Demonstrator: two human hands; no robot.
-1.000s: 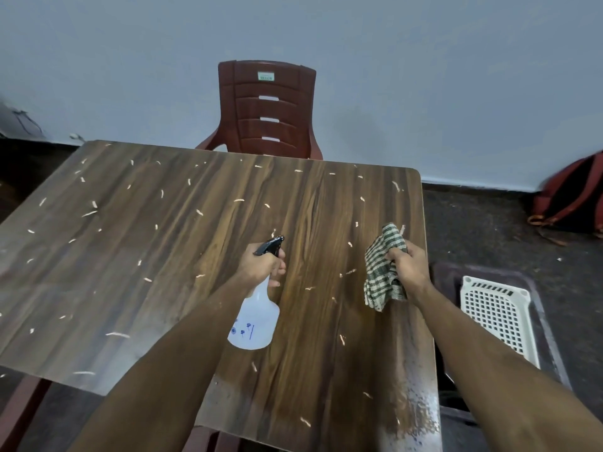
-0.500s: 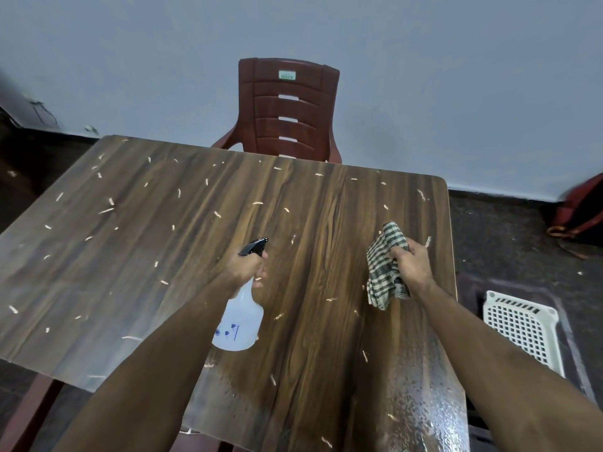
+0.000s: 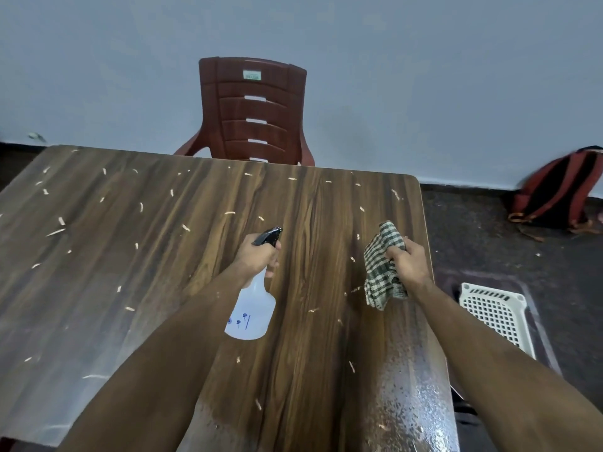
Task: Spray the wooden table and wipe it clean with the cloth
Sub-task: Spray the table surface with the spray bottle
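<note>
Both hands busy: our left hand (image 3: 257, 256) grips the spray bottle (image 3: 253, 308) above mid-table (image 3: 130, 256); right hand (image 3: 409, 261) fingers clench the checked cloth (image 3: 380, 272) near the right edge.

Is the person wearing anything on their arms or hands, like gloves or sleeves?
No. Both forearms are bare as far as the picture shows, with no sleeves in view. The left hand and right hand have no gloves, and no watch, bracelet or ring shows.

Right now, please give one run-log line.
left hand: spray bottle | right hand: checked cloth | wooden table: littered, near-right wet
</note>
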